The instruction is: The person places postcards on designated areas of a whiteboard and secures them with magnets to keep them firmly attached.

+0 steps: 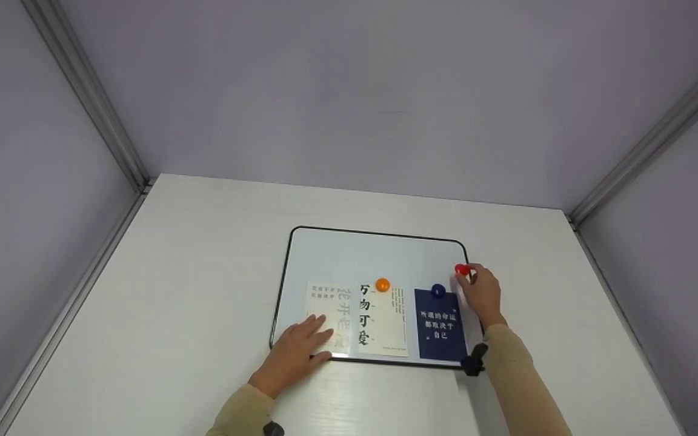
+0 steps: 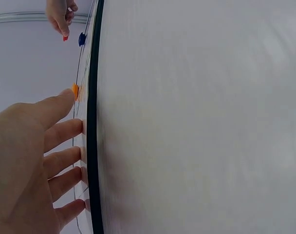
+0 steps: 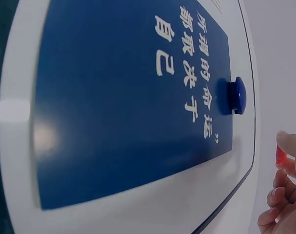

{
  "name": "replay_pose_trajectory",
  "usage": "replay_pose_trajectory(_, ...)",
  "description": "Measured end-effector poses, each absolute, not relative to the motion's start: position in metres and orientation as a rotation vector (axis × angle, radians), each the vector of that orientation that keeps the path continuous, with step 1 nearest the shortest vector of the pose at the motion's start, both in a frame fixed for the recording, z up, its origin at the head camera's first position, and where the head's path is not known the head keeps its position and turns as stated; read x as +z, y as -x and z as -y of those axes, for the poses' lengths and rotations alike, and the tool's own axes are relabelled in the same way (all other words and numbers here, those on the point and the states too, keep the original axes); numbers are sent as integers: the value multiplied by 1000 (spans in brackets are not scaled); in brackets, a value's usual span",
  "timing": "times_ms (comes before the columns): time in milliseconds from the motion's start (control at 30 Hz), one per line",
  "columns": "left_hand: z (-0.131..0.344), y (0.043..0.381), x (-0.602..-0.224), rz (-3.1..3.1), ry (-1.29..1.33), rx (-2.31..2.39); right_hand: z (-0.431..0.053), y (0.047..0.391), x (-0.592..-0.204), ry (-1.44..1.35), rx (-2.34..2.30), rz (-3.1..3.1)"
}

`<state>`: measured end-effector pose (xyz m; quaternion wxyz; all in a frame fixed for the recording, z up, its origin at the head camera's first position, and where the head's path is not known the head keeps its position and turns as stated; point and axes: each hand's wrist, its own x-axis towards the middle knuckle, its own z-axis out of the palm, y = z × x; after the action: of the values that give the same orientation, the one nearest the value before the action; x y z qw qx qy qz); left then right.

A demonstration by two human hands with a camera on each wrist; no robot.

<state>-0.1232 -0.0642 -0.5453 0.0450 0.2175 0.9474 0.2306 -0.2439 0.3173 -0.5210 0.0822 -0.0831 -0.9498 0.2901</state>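
A whiteboard [image 1: 379,254] with a black rim lies on the table. Along its near half are a pale card [image 1: 344,297], a cream card [image 1: 391,327] and a dark blue card [image 1: 440,348], all with printed characters. My left hand [image 1: 294,354] rests with spread, straight fingers on the pale card's lower part, hiding some of it. My right hand [image 1: 482,292] pinches a red magnet [image 1: 460,269] between thumb and fingers near the board's right edge. In the right wrist view the red magnet [image 3: 280,155] appears off the board. An orange magnet [image 1: 382,284] sits on the cream card's top, a blue magnet [image 1: 438,291] on the blue card's top.
The white table [image 1: 216,260] extends around the board on all sides. Grey-lilac panels [image 1: 349,109] stand behind it and at both sides, with metal posts [image 1: 91,91] at the corners. A black wrist device [image 1: 474,360] overlaps the board's near right corner.
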Motion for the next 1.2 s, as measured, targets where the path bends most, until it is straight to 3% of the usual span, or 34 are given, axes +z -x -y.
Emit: replay_pose_trajectory(1200, 64, 122, -544, -2898, -659, 690, -284, 240, -512, 144, 929, 2851)
